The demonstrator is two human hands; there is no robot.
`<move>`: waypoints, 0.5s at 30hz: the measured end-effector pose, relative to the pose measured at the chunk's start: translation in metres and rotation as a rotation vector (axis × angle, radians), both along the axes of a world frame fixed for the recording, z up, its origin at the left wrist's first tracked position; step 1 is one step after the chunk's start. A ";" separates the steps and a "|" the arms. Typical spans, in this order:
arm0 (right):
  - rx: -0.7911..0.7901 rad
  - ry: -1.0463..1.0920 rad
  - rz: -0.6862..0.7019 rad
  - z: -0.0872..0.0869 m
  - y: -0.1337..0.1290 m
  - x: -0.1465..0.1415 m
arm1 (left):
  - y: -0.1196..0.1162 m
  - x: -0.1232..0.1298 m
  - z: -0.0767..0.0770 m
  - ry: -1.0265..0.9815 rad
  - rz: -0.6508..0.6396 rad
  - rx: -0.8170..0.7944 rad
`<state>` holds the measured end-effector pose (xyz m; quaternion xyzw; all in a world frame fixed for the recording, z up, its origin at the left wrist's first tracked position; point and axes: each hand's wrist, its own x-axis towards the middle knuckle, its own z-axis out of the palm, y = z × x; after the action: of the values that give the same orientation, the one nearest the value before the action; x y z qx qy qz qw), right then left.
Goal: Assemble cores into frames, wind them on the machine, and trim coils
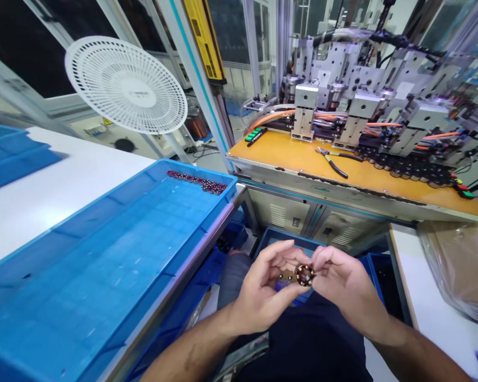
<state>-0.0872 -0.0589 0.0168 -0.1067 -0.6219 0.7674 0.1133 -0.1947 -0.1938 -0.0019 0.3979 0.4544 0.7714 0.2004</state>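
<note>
A small ring-shaped motor stator (304,275), dark with copper-coloured windings, is held up in front of my lap. My left hand (258,289) grips it from the left, thumb below and fingers curled above. From the right, the fingertips of my right hand (342,281) pinch the stator's near-right edge. Just left of the ring, a few small shiny spots show between my left fingers and thumb; I cannot tell what they belong to. Below my hands, a blue bin (269,239) is partly hidden.
At left, a long blue tray (159,168) holds several small dark-red ring parts (213,187) in its far corner. Pliers (334,162), a marker (257,137) and rows of dark parts (406,165) lie on the orange bench before a machine (354,114). A white fan (127,87) stands behind.
</note>
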 end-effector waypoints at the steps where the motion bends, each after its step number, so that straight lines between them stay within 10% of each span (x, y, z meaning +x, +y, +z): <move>1: -0.002 -0.015 -0.006 0.001 -0.001 0.000 | 0.000 0.001 0.000 -0.013 -0.012 0.006; 8: -0.005 -0.026 -0.040 -0.011 0.001 0.010 | -0.005 -0.009 -0.002 -0.288 -0.216 -0.024; 15: 0.205 -0.217 0.086 0.028 0.011 0.000 | -0.005 -0.013 -0.003 -0.272 -0.325 -0.072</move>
<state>-0.0871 -0.0484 0.0446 -0.1501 -0.7097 0.6880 0.0229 -0.2075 -0.1985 -0.0053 0.3507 0.3803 0.7589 0.3955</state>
